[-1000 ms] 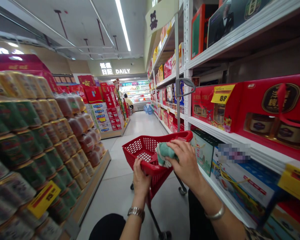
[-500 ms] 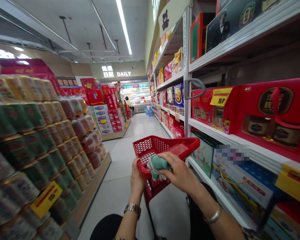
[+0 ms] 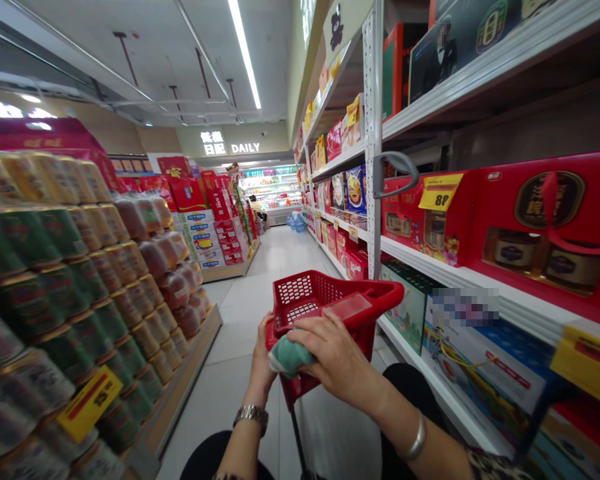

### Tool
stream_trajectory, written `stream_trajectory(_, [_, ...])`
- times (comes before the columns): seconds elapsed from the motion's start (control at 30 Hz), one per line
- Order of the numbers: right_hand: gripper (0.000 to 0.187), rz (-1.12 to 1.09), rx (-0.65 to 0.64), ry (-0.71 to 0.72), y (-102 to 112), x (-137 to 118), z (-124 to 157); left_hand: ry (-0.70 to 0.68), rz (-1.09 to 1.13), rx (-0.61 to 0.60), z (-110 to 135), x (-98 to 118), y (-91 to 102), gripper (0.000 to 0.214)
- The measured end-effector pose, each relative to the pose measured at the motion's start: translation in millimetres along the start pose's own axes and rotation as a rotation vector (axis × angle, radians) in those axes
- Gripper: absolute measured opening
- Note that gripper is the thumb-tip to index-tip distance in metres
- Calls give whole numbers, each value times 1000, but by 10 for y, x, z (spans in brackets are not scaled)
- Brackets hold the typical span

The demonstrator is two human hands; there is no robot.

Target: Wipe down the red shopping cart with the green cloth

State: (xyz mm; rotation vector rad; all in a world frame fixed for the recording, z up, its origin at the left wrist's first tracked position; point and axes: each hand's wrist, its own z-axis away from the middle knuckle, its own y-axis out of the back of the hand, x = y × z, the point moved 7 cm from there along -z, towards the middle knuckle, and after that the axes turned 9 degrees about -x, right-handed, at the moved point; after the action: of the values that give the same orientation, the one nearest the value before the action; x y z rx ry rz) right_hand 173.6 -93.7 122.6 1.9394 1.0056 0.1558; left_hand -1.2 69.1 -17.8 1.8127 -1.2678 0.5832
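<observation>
Teal cloth [image 3: 290, 355]: we pressed it, palm down, under our right hand [image 3: 333, 357] against the red shopping trolley's rim [image 3: 375, 293], while our left hand [image 3: 263, 357] clasped that rim just beside it, steadying.

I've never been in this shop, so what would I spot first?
The red shopping basket in the middle comes first, with the right hand holding a green cloth at its rim. Big red gift boxes fill the white shelves on the right, and stacks of cans line the left.
</observation>
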Motion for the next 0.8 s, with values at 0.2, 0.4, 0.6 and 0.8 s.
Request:
stream_trajectory(0.2, [43,75,57,-18,175,167,138,54,141,-34,20,91,89,75])
stream_trajectory(0.4, [42,181,109,-106,345,350,278,50,185,-44,13,109,130,72])
stream_trajectory(0.6, [42,219,155,-147,533,665,487,62,176,-22,18,79,175,68])
stream_trajectory(0.8, [41,172,205,-210,779,1081,698,41,165,16,5,28,189,67])
